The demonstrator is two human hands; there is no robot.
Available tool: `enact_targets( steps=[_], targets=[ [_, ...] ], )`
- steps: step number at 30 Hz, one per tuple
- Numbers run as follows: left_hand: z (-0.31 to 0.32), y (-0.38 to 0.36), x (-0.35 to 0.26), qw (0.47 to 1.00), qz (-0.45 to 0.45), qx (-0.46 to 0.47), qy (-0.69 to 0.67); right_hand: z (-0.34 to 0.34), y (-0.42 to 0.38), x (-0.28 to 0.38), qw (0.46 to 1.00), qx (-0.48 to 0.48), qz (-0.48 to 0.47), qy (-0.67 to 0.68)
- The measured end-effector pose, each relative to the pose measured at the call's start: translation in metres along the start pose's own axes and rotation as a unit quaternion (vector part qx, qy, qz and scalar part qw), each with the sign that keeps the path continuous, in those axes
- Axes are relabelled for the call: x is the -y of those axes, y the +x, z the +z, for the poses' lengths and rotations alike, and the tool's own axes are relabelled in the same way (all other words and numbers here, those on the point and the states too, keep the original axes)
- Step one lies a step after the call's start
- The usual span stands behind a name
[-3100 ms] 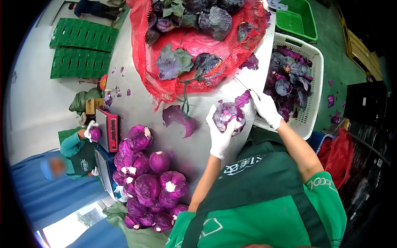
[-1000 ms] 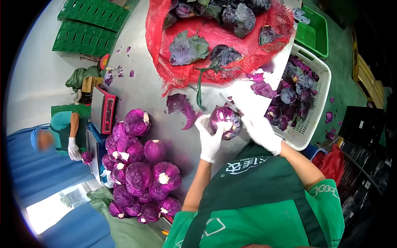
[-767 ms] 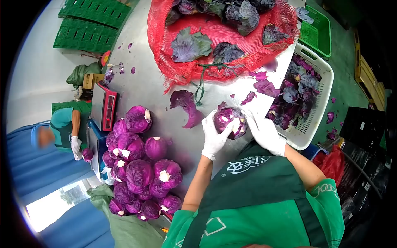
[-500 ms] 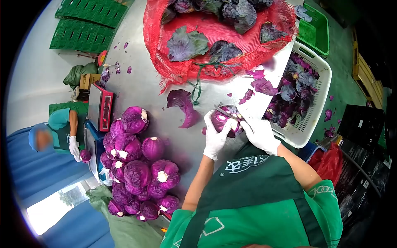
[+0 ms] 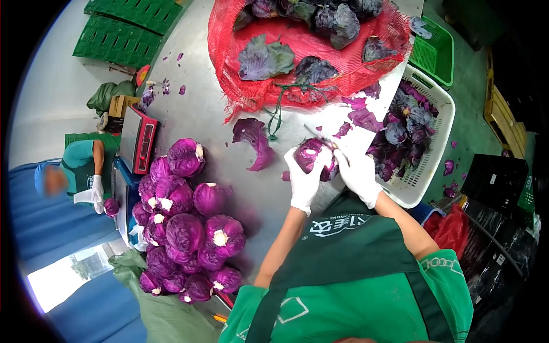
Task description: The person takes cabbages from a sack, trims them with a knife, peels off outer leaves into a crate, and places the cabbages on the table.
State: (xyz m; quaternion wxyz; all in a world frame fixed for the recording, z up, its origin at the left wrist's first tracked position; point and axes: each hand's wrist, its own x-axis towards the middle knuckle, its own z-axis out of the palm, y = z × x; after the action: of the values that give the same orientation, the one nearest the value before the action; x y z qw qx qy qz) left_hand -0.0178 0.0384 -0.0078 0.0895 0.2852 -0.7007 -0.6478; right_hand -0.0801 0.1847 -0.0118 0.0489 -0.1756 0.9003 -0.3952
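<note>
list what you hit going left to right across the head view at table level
co-worker → scale → pile of trimmed red cabbages → loose leaf → left hand → held cabbage → right hand → white basket

A vegetable packing shed: steel sorting table (image 5: 194, 108) heaped with trimmed red cabbages (image 5: 186, 226), red net sack (image 5: 309, 51) at twelve o'clock, weighing scale (image 5: 139, 140) at nine, crates (image 5: 123, 31) on concrete.

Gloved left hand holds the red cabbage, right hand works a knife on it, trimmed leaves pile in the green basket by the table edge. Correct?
Not quite: the head view shows the trimmed leaves in the white basket, not the green one. The rest holds: the gloved left hand holds the red cabbage, and the right hand works a knife on it.
</note>
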Motion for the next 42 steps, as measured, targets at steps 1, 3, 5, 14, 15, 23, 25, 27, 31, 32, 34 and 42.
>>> enact_targets(
  steps=[1, 3, 5, 14, 15, 23, 25, 27, 31, 32, 34, 42],
  targets=[
    [0.001, -0.004, -0.001, 1.000, 0.016, -0.002, 0.023, -0.002, 0.005, -0.001, 0.997, 0.026, 0.069, 0.018],
    [0.000, -0.009, 0.003, 0.996, 0.065, 0.005, 0.052, 0.005, 0.033, -0.032, 0.994, 0.001, 0.094, 0.060],
    [-0.008, -0.008, 0.014, 0.998, 0.057, 0.007, 0.020, 0.014, 0.054, -0.060, 0.993, 0.021, 0.095, 0.074],
    [-0.021, -0.002, 0.014, 0.998, 0.010, 0.049, -0.040, -0.050, 0.005, 0.028, 0.987, 0.076, -0.132, -0.043],
    [-0.019, -0.001, 0.014, 0.998, 0.009, 0.051, -0.043, -0.046, -0.004, 0.027, 0.986, 0.077, -0.143, -0.043],
    [-0.021, 0.008, 0.015, 0.996, 0.013, 0.078, -0.038, -0.027, 0.001, 0.016, 0.972, 0.079, -0.194, -0.106],
    [-0.022, 0.010, 0.005, 0.996, 0.002, 0.084, -0.038, -0.026, 0.007, 0.016, 0.969, 0.073, -0.208, -0.114],
    [-0.029, 0.014, 0.019, 0.996, -0.011, 0.091, -0.006, -0.023, 0.022, 0.017, 0.963, 0.002, -0.241, -0.117],
    [-0.013, -0.003, 0.004, 0.990, 0.050, 0.130, 0.016, -0.034, 0.084, -0.015, 0.996, 0.036, -0.079, 0.003],
    [-0.016, -0.002, 0.003, 0.989, 0.052, 0.136, 0.020, -0.034, 0.094, -0.026, 0.997, 0.048, -0.051, 0.042],
    [-0.020, 0.005, 0.004, 0.986, 0.018, 0.161, -0.037, -0.051, 0.087, -0.014, 0.983, 0.166, -0.081, 0.024],
    [-0.037, 0.020, 0.026, 0.972, 0.063, 0.221, 0.038, -0.044, 0.069, 0.013, 0.926, 0.344, -0.157, 0.003]
  ],
)
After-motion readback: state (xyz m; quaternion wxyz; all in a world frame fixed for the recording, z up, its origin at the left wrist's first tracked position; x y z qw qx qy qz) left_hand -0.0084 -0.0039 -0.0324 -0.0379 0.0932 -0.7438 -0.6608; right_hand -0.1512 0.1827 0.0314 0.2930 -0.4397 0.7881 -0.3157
